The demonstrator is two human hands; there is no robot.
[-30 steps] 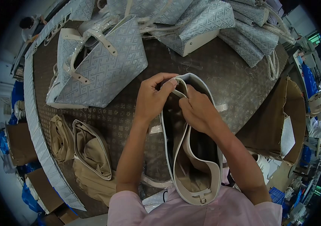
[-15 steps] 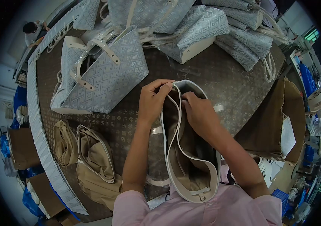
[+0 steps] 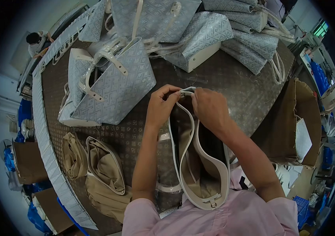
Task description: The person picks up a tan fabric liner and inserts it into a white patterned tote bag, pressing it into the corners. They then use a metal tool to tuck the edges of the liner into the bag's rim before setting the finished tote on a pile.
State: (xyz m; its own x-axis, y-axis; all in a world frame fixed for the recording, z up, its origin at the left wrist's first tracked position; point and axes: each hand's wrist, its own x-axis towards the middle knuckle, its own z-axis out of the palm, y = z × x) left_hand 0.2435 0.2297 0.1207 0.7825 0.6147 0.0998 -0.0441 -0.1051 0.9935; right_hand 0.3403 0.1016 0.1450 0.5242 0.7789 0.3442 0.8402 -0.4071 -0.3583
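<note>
A tote bag [image 3: 223, 188] with a white rim stands open-mouthed in front of my body, its brown lining and an inner divider with a pale edge showing. At the bag's far end, my left hand [image 3: 162, 104] pinches the rim by a small metal fitting [image 3: 182, 94]. Close beside it, my right hand [image 3: 211, 108] has its fingers closed over the same end of the rim; its fingertips are partly hidden. A plastic-wrapped handle [image 3: 169, 188] lies on the bag's left side. Near me, a metal ring [image 3: 213, 205] hangs from a small tab.
Khaki fabric linings [image 3: 106, 167] lie on the brown patterned table [image 3: 136, 133] at left. Silver-grey patterned totes [image 3: 116, 90] stand beyond, with a stack of folded bags [image 3: 250, 43] at far right. A cardboard box [image 3: 309, 106] is at right. Another person [image 3: 37, 43] works at far left.
My right hand has moved up and left from inside the bag to the far rim, beside my left hand. The inner divider has shifted. The camera view has shifted slightly.
</note>
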